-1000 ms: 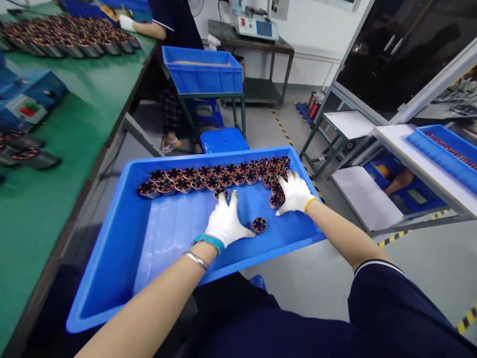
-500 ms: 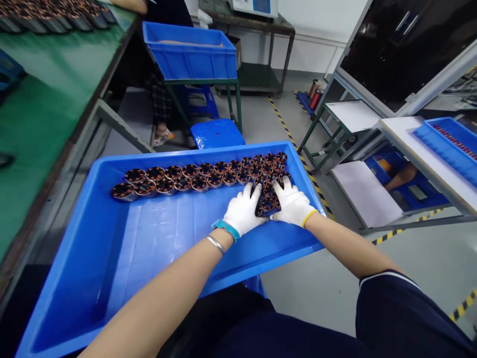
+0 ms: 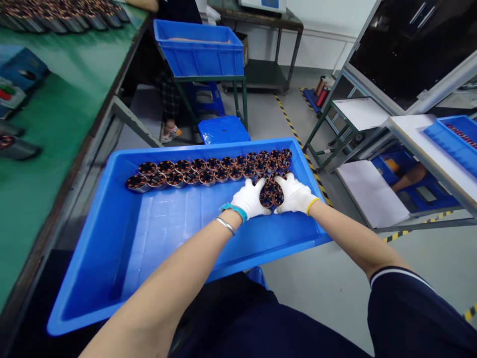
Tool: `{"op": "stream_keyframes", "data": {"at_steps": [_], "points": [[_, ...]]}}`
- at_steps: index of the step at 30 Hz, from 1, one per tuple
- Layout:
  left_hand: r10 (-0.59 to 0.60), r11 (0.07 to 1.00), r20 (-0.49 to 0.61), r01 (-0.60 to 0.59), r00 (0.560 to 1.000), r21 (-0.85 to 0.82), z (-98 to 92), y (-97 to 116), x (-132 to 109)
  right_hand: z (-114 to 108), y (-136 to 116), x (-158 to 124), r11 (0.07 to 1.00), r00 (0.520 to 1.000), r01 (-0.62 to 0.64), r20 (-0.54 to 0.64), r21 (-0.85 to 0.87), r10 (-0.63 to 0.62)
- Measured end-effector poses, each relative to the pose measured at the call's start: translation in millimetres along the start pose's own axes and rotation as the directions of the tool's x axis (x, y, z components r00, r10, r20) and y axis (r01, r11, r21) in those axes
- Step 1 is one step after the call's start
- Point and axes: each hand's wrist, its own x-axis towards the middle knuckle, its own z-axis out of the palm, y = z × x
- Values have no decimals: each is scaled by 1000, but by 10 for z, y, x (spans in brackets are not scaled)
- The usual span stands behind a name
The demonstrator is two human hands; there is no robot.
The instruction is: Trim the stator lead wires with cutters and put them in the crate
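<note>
Metal cylinders wound with copper, which look like motor stators (image 3: 182, 166), stand upright in two rows along the far wall of a blue plastic bin (image 3: 164, 223). In white gloves, my left hand (image 3: 250, 198) and my right hand (image 3: 295, 195) press on opposite sides of a small cluster of stators (image 3: 267, 200) at the bin's right end. My left fingers curve round its left side, and my right fingers curve round its right side. The cluster touches or nearly touches the back rows. My fingers hide part of it.
On the left is a green workbench (image 3: 70, 104) with many stators (image 3: 59, 17) at its far end. Beyond my bin are a blue stool (image 3: 223, 130) and another blue bin (image 3: 204, 54). A person's foot (image 3: 171, 132) shows beneath the bench. White-topped tables (image 3: 361, 113) stand at right.
The view has swung slightly left, so the bin appears further right. My hands remain around the cluster, with the fingers shifted a little and the stators closer together.
</note>
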Motion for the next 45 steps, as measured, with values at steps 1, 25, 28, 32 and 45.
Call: {"op": "stream_keyframes", "data": {"at_steps": [1, 25, 28, 32, 45], "points": [[-7, 1000, 7, 7, 1000, -8, 12, -37, -84, 26, -42, -46, 1000, 1000, 16, 2, 7, -16], [-366, 926, 92, 372, 926, -58, -17, -574, -1036, 149, -1005, -163, 983, 973, 182, 140, 25, -183], [-371, 920, 134, 383, 919, -81, -15, -572, -978, 135, -1057, -139, 979, 968, 205, 148, -8, -202], [-368, 918, 137, 383, 920, -102, -25, -593, -923, 119, -1117, -119, 974, 964, 226, 151, -28, -219], [-384, 909, 196, 407, 902, -92, -93, -574, -996, 117, -1167, -26, 965, 954, 254, 186, -74, -237]]}}
